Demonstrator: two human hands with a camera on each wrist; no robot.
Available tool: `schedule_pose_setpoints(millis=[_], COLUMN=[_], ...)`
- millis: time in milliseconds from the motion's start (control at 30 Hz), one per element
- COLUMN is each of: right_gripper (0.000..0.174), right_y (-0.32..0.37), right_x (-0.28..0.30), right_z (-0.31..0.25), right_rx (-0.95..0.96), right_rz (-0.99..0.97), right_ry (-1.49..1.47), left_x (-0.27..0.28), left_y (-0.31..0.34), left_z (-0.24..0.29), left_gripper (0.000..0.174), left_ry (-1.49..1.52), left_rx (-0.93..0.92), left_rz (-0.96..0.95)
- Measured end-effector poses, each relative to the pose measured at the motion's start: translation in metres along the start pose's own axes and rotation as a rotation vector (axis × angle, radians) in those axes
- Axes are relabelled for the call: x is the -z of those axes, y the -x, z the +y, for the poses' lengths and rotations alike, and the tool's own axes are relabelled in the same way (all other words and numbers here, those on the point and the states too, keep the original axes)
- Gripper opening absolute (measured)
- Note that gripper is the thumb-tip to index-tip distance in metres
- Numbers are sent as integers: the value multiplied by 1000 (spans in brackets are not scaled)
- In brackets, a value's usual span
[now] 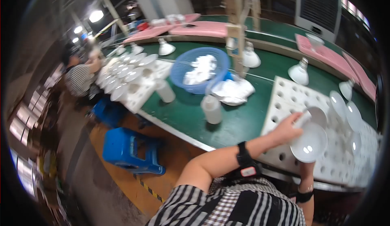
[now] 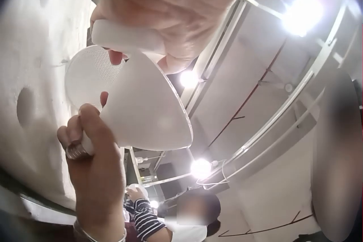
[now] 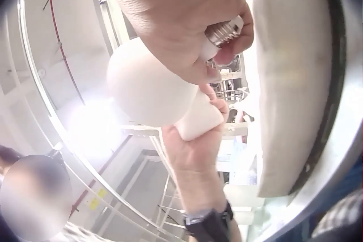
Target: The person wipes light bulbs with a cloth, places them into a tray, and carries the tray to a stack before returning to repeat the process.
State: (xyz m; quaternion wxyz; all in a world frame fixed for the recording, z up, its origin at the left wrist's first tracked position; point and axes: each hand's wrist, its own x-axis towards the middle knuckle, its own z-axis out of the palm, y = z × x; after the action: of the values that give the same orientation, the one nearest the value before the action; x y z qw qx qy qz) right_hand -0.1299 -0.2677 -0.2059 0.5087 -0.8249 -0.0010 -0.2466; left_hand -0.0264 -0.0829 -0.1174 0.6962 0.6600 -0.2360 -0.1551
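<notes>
My right hand (image 3: 187,20) grips a white reflector lamp (image 1: 308,142) by its metal screw base (image 3: 224,31), with the ribbed lens turned upward in the head view. The lamp's white cone (image 2: 147,106) flares out past the fingers. My left hand (image 1: 287,129) holds a smooth white cylindrical piece (image 3: 198,118) close to the lamp's rim; I cannot tell what this piece is. Both hands are over a white board with rows of round holes (image 1: 280,104). Other lamps (image 1: 352,116) stand in that board, lenses up, just beyond the hands.
On the green table (image 1: 248,122) are two white bottles, one near (image 1: 212,110) and one farther left (image 1: 164,91). A blue basket (image 1: 176,73) holds white cloths, with another cloth (image 1: 233,91) beside it. A wooden post (image 1: 235,43) rises behind. Blue stools (image 1: 122,144) and another person (image 1: 79,77) are left.
</notes>
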Motion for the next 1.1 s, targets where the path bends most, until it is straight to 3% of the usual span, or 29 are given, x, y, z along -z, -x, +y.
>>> schedule_pose_setpoints(millis=[67, 100, 133, 167, 200, 300, 467, 800, 1100], right_gripper=[46, 45, 43, 48, 52, 48, 46, 34, 41], right_y=[-8, -17, -29, -27, -25, -13, -11, -22, -37], right_x=[2, 7, 8, 17, 22, 37, 30, 25, 36], right_z=[-22, -23, -35, -47, -57, -70, -83, -77, -72], right_rx=[-182, -37, -117, -202, -296, -440, -319, -299, -376], right_rz=[-90, -169, -180, -152, -110, -168, -172, -294, -461], right_ry=[-122, 241, 189, -34, -216, -22, 228, 344, 192], left_x=[5, 8, 8, 7, 5, -8, -7, -4, 2], left_y=[2, 5, 9, 14, 18, 32, 33, 33, 28], left_z=[-10, -9, 2, 13, 15, 16, 21, 36, 42], left_gripper=[73, 75, 73, 70, 66, 59, 60, 63, 65], left_ry=[-5, 76, 13, -182, -175, -63, -10, -19, -40], left_rx=[-26, -24, -36, -85, -111, -83, 1, 70, 82], left_rz=[-11, -31, -37, -11, -43, -106, -157, -209, -324])
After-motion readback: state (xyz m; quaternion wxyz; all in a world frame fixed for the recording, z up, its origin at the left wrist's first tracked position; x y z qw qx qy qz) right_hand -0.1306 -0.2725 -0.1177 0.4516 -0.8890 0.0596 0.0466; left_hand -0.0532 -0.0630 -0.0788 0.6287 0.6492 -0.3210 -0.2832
